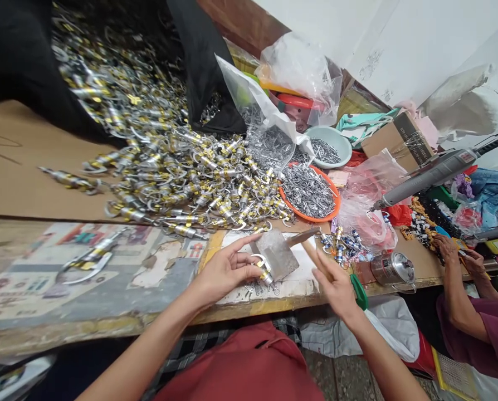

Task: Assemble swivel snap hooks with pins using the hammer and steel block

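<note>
My left hand (pixel 224 274) pinches a silver and yellow carabiner keychain (pixel 266 274) between thumb and fingers, against the near left side of a metal block (pixel 283 260). A small ring hangs from the keychain's lower end. In my right hand (pixel 337 287) is a hammer (pixel 315 257), gripped by its wooden handle. Its dark head is over the block's upper right edge; whether they touch I cannot tell. Beyond the block spreads a big heap of similar keychains (pixel 215 184). A single keychain (pixel 91 259) lies apart at the left of the bench.
An orange basket (pixel 337 203) and a pale blue bowl (pixel 346 151) hold small metal pins. A grey electric screwdriver (pixel 428 177) hangs at the right. Blue keychains (pixel 353 242) lie near a lidded metal cup (pixel 393 268). A co-worker's hands (pixel 446 248) handle small parts at far right.
</note>
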Demonstrator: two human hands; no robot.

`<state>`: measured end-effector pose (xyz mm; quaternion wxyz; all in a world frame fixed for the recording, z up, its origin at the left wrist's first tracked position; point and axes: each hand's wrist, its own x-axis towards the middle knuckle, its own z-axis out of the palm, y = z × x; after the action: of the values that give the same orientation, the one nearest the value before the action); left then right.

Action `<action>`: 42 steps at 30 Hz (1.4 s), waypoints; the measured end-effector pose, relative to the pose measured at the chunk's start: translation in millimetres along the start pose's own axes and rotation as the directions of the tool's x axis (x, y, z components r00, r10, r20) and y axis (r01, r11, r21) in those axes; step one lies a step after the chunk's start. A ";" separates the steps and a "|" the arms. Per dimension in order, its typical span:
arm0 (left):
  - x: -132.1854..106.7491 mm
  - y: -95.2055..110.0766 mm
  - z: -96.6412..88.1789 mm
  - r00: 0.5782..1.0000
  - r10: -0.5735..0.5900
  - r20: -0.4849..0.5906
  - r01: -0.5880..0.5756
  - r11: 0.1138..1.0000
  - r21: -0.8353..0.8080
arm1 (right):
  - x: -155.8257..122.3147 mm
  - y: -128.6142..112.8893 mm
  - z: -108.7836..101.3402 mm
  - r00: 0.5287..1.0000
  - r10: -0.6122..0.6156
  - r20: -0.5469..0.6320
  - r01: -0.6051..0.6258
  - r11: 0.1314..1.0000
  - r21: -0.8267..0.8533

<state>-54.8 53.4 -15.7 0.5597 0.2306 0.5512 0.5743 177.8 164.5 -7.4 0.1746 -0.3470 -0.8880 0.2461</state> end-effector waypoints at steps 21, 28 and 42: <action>-3.0 -10.0 1.7 0.902 0.432 0.011 -0.385 0.791 0.475 | 193.8 34.4 -16.3 0.998 0.051 -0.033 -0.060 0.891 -0.450; -1.6 -9.7 1.3 0.912 0.410 0.018 -0.374 0.813 0.447 | 212.6 53.7 -36.3 0.977 0.124 -0.175 -0.183 0.909 -0.375; -0.4 -6.9 4.3 0.927 0.376 0.016 -0.350 0.846 0.403 | 253.8 0.4 -45.0 0.995 0.068 0.076 -0.026 0.891 -0.454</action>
<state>-48.2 53.1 -20.5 0.3644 0.4211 0.6205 0.5522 22.5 357.2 64.5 0.0429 -0.3880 -0.9192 0.0525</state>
